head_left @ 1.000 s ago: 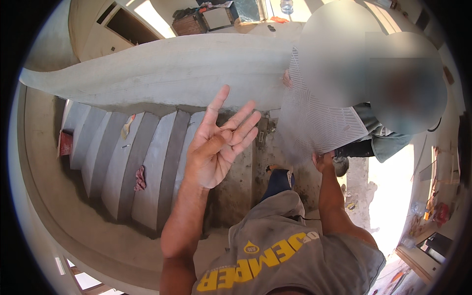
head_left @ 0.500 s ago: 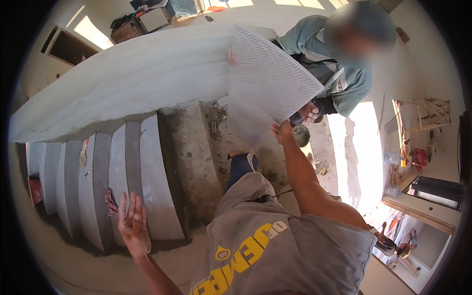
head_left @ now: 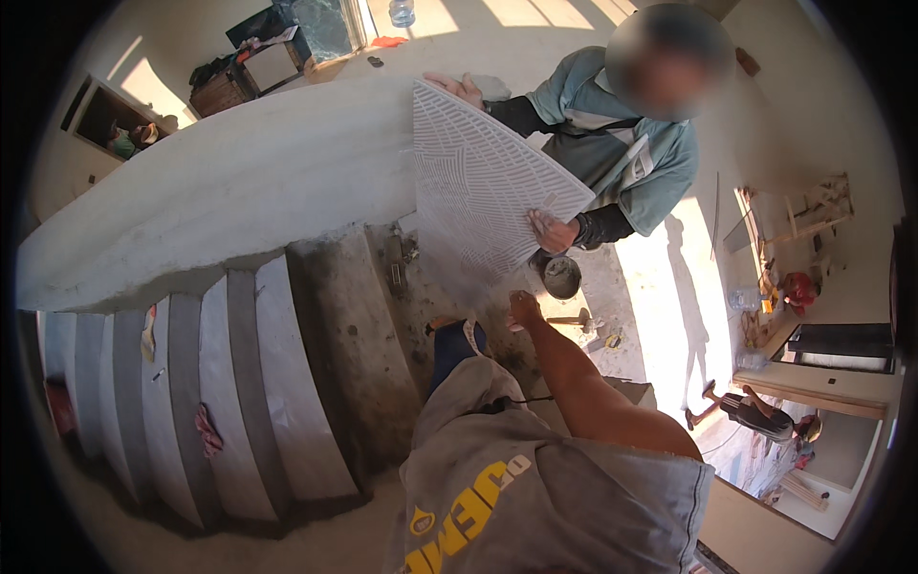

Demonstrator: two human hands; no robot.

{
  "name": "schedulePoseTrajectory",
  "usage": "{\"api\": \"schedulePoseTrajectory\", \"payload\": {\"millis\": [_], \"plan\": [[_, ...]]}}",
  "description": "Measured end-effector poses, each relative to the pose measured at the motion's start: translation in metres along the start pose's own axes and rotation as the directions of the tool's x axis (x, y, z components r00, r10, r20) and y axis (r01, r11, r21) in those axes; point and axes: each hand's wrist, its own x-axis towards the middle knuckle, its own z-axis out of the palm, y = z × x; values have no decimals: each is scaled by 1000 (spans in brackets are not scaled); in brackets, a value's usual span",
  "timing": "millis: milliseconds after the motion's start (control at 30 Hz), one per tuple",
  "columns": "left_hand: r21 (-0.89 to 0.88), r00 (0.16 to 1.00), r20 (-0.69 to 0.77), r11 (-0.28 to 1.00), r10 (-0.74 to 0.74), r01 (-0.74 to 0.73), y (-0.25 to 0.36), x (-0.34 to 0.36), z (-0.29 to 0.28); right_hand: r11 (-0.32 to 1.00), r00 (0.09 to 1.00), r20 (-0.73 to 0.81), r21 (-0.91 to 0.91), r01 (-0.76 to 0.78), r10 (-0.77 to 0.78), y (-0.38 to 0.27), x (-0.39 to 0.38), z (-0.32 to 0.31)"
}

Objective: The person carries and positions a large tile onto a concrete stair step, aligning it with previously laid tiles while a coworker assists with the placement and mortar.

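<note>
A large pale tile [head_left: 497, 182] with a ribbed, patterned back stands tilted over the landing. A co-worker in a grey-green top holds it, one hand [head_left: 459, 88] at its upper corner and the other hand [head_left: 555, 231] on its right side. My right hand [head_left: 521, 310] is just below the tile's lower edge, fingers curled in; whether anything is in them is hidden. Beside it on the floor lies a tool with a light handle [head_left: 566, 320], and beyond that stands a bucket of grey mortar [head_left: 561, 277]. My left hand is out of the picture.
Grey steps [head_left: 287, 383] descend at left, with a crumpled pink cloth [head_left: 207, 430] on one. A curved pale wall [head_left: 239, 163] borders them. At right are water jugs [head_left: 746, 298], a wooden frame [head_left: 813, 212] and another person [head_left: 765, 413]; someone else [head_left: 134, 139] is far left.
The tile has shifted left, and the co-worker's lower hand now presses its side. My right hand has come off the tile's corner and dropped lower. My left hand has left the picture.
</note>
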Motion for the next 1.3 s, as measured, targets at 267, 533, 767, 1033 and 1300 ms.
{"api": "schedulePoseTrajectory", "payload": {"millis": [267, 533, 767, 1033, 1300], "plan": [[-186, 989, -146, 982, -4, -24, -65, -14, 7, 516, 966, 243, -818, 256, -94, 117, 87, -45], [228, 979, -204, 973, 31, 16, -109, -31, -71, -288, 848, 506, -844, 451, -155, 86, 80, -21], [-85, 860, -173, 878, -479, 472, -48, -35, -87, 835, 979, 200, -545, 83, 33, 2, 7, 38], [487, 821, -463, 678, -334, 550, -63, -78, -91, 604, 954, 279, -781, 158, 110, -78, -22, 61], [545, 644, -429, 387, -633, 744, -14, -163, -65, 378, 918, 362, -882, 282, 159, -123, 1, 124]]}}
